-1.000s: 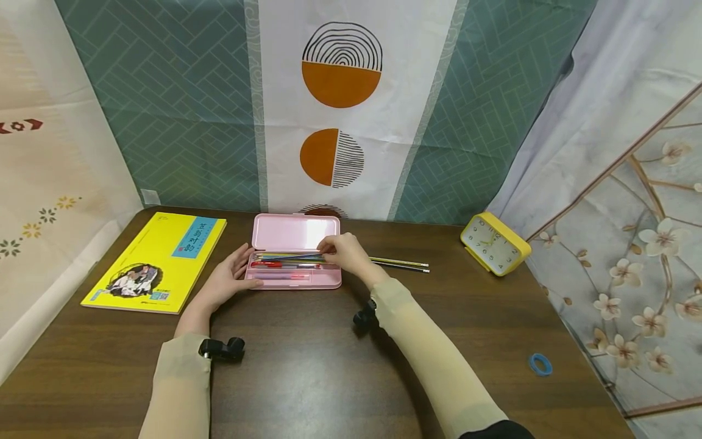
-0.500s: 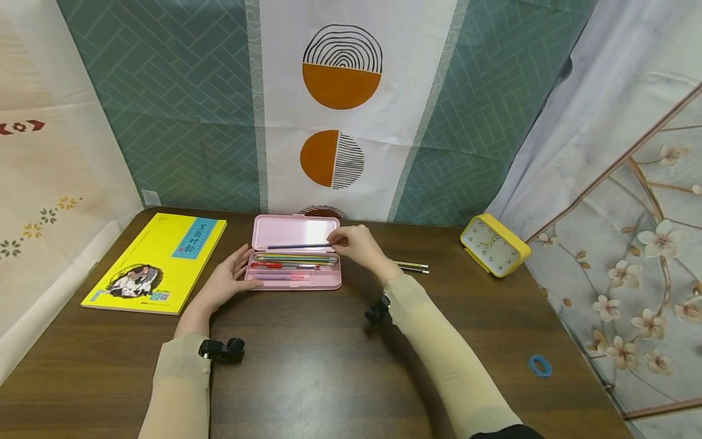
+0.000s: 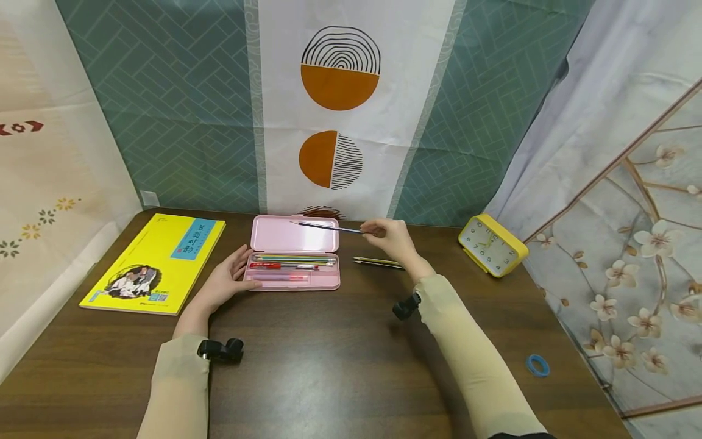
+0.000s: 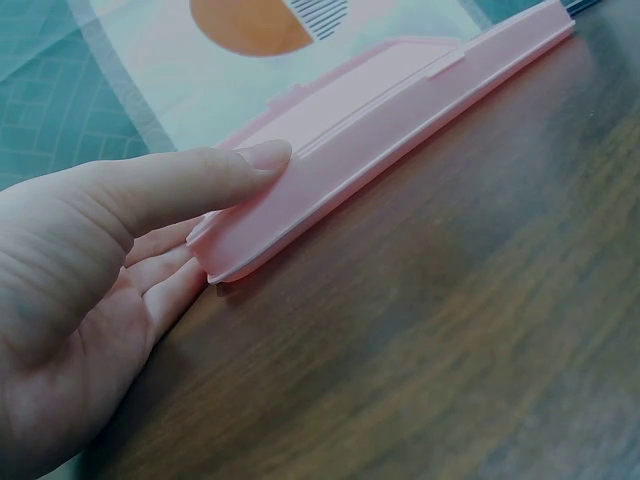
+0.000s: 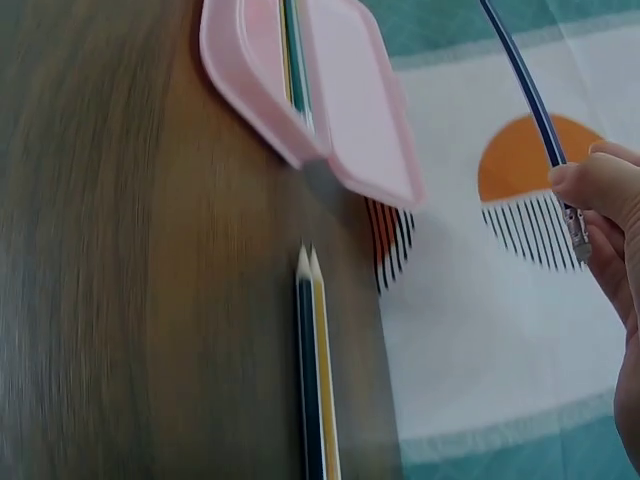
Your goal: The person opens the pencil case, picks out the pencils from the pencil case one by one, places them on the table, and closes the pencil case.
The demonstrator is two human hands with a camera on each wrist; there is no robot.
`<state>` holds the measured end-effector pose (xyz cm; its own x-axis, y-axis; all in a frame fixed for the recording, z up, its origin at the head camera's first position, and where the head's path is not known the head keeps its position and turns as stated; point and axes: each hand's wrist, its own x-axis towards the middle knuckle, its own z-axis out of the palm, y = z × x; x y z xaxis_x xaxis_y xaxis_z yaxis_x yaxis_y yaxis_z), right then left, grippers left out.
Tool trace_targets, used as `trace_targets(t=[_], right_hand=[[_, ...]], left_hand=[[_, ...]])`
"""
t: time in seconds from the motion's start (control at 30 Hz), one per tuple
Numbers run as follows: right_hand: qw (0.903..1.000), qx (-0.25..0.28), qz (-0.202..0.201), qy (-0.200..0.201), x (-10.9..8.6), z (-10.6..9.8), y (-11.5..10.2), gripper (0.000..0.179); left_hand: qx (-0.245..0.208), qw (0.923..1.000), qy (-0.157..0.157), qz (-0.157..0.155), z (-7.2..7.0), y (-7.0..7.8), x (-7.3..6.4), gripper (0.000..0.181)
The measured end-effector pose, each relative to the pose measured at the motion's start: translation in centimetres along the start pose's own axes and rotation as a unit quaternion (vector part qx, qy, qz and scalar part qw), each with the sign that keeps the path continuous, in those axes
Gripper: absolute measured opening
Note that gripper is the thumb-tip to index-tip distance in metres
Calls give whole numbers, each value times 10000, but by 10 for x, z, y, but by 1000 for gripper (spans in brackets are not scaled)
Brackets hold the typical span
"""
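Note:
A pink pencil case (image 3: 325, 282) lies open on the table, holding several pencils (image 3: 296, 260), a red pen (image 3: 265, 266) and a purple-pink pen (image 3: 280, 277). My left hand (image 3: 222, 281) holds its left end; the left wrist view has the thumb (image 4: 225, 180) on the front wall and fingers around the end. Raised right of the case, my right hand (image 3: 392, 238) pinches a dark blue pencil (image 3: 331, 227) near its eraser end, the tip pointing left over the lid. Two pencils (image 5: 318, 390) lie side by side on the table, below the right hand.
Left of the case lies a yellow book (image 3: 159, 241). A yellow alarm clock (image 3: 492, 246) stands at the back right. Nearer the front right is a blue ring (image 3: 539, 374). A patterned cloth (image 3: 329, 201) hangs behind the table (image 3: 296, 366).
My right hand has lifted the dark blue pencil out of the case and carried it up and to the right. My left hand stays at the case's left end.

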<state>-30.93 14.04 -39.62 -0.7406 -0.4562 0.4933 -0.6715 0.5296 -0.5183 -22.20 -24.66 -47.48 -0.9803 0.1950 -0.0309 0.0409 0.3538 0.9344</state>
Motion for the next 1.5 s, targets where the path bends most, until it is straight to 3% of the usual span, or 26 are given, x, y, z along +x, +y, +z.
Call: trace_targets(t=[0.37,0.6,0.9,1.5], right_hand=[[9997,110,202,113,-30,-32,33,17],[9961,322,800,-206,-54,-43,49,18],[9919,175,1191,-415,-79,-46,68,18],[9893,15,1313,-635,-103,-47,84,16]], left_hand=[[-60,10000,-21,-2,0,0,0,102],[-65,10000,-32,-20,-1,0,0,104],[-30,10000,-27,7,-1,-1,0,103],[15,10000,-15,80,-1,-3,1,102]])
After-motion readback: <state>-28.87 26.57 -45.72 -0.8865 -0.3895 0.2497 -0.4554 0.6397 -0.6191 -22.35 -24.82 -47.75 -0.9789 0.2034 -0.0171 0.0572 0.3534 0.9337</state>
